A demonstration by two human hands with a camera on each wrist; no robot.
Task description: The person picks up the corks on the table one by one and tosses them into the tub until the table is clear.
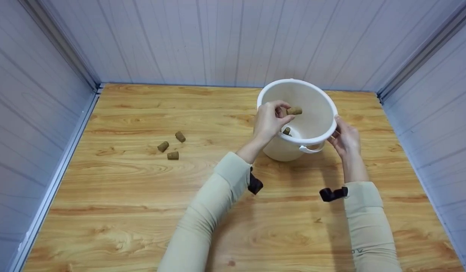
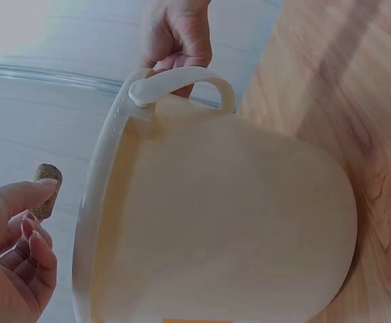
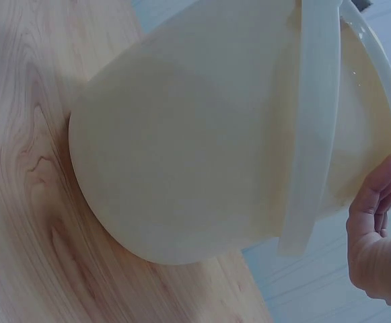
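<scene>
A cream plastic bucket [image 1: 282,150] with a white rim stands on the wooden table. Over its opening, my left hand [image 1: 270,120] pinches a brown cork [image 1: 294,110] between thumb and fingers. The left wrist view shows the same cork [image 2: 48,180] upright at the fingertips, beside the rim. My right hand [image 1: 347,139] grips the rim on the bucket's right side, with the thumb partly cut off in the right wrist view. Inside, near the bottom, lies a cork [image 1: 287,131], partly hidden by the near rim. The bucket's handle [image 1: 311,150] hangs down at the front.
Three loose corks, a top one [image 1: 180,136], a left one [image 1: 163,146] and a lower one [image 1: 173,155], lie on the table [image 1: 123,196] left of the bucket. Pale panel walls [image 1: 172,41] border the table at the back and both sides.
</scene>
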